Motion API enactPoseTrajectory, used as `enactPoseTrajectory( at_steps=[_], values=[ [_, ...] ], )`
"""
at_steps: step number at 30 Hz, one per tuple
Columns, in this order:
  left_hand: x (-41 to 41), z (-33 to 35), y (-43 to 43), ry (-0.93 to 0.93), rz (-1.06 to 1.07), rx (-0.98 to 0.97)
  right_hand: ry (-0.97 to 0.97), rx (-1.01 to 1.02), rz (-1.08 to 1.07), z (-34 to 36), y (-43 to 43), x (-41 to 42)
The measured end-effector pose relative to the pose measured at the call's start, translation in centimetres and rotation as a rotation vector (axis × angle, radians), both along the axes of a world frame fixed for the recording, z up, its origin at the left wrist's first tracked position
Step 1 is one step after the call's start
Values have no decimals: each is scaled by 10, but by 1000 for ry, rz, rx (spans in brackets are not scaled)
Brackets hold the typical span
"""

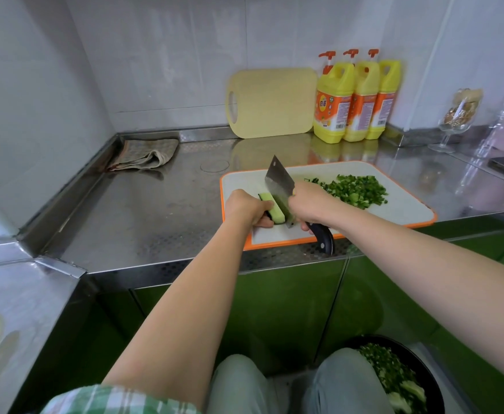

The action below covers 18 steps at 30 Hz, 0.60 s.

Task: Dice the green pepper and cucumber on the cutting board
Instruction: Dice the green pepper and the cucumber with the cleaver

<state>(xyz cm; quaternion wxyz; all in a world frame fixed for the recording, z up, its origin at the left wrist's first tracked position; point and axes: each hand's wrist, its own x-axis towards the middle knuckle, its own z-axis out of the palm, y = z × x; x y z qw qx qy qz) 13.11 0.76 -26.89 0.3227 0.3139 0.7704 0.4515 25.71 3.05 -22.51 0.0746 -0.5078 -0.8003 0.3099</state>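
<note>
1. Right hand (310, 204) is closed round the black handle of the cleaver (277, 182). The blade is set into the cucumber (272, 209), toe tilted up and away from me.
2. Left hand (244, 208) holds the cucumber piece down, fingers curled over it. It lies at the near left of the white, orange-rimmed cutting board (400, 212), pale cut face showing.
3. Risk, fingers: my left fingertips sit just beside the blade. A slip on the wet cut face, or the piece rolling, would bring the edge onto them.
4. Risk, board: it lies close to the front edge of the steel table (140, 219), and the cleaver's handle overhangs that edge. A hard chop could shift the board or send dice over the edge.
5. Risk, mixing: the diced green pile (355, 190) lies on the far right of the board, apart from the blade. I cannot tell pepper from cucumber in it.
6. Containers: a black bowl (424, 380) by my right knee holds chopped greens. A stemmed glass (456, 121) at the far right holds brownish contents, not identifiable. Three yellow pump bottles (334, 103) stand against the wall.
</note>
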Motion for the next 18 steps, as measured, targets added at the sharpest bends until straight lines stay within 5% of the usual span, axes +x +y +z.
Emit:
enactPoseTrajectory(
  at_steps=[5, 18],
  values=[
    [0, 1, -2, 11, -2, -22, 141, -7, -16, 5, 4, 11],
    [0, 1, -2, 39, 3, -36, 92, -75, 30, 19, -2, 21]
  ],
)
